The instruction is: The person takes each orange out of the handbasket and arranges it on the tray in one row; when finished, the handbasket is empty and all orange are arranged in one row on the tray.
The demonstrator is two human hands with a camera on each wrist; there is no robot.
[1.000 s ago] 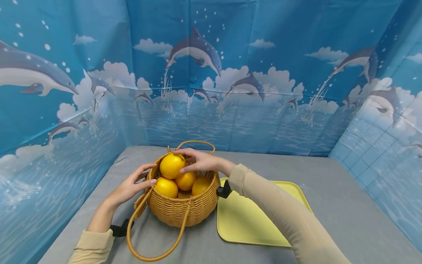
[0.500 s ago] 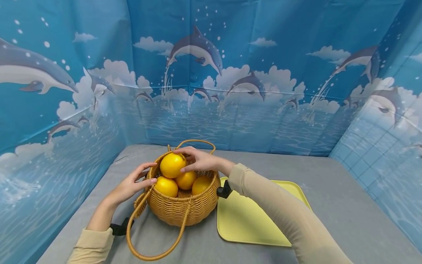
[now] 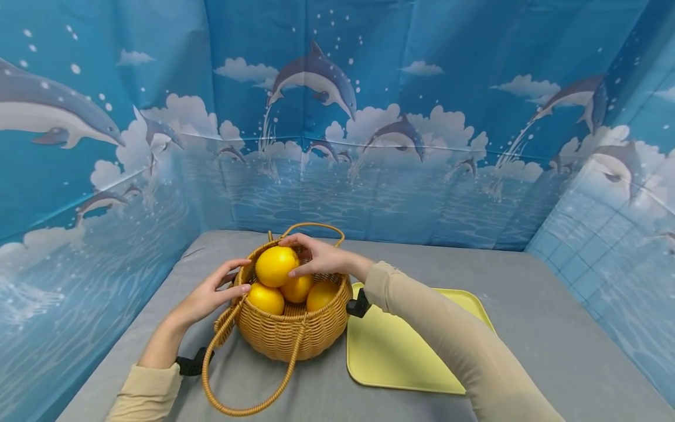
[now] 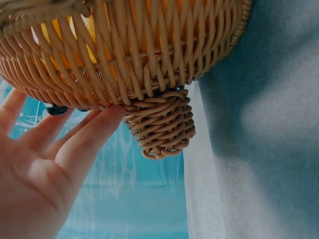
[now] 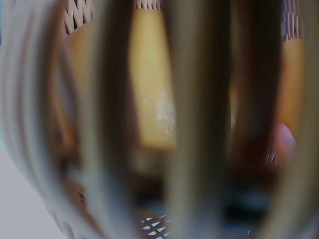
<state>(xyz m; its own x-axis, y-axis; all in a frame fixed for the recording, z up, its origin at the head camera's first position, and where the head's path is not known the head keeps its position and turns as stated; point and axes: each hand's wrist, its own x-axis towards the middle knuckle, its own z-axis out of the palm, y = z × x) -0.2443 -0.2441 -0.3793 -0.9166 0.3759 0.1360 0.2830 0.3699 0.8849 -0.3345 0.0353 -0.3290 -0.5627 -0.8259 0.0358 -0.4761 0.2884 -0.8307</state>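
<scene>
Tan wicker forms a round basket point(image 3: 295, 343) on a grey surface point(image 3: 548, 328), with a person's two hands at it. The right hand point(image 3: 323, 258) comes over the rim and holds the top fruit point(image 3: 273, 266) between thumb and fingers, spread roughly as wide as the fruit's side. That fruit is in the left part of the basket, above the others; whether it rests on them cannot be told. The left hand point(image 3: 205, 298) has its fingers loosely spread and fairly straight, touching the basket's left side without wrapping round it.

The likeliest mishap seems a slip: smooth skin and a hold mainly from one side could let the fruit roll. A knock against the rim could tip the basket, since the left hand's support looks light. The front handle point(image 3: 239, 414), flopped outward, might also catch a sleeve.

The top fruit is round, glossy and bright yellow-orange, with a pale highlight. Below it, three similar fruits point(image 3: 265, 299) look deeper amber in shade. A yellow tray point(image 3: 401, 357) lies just right of the basket.
</scene>
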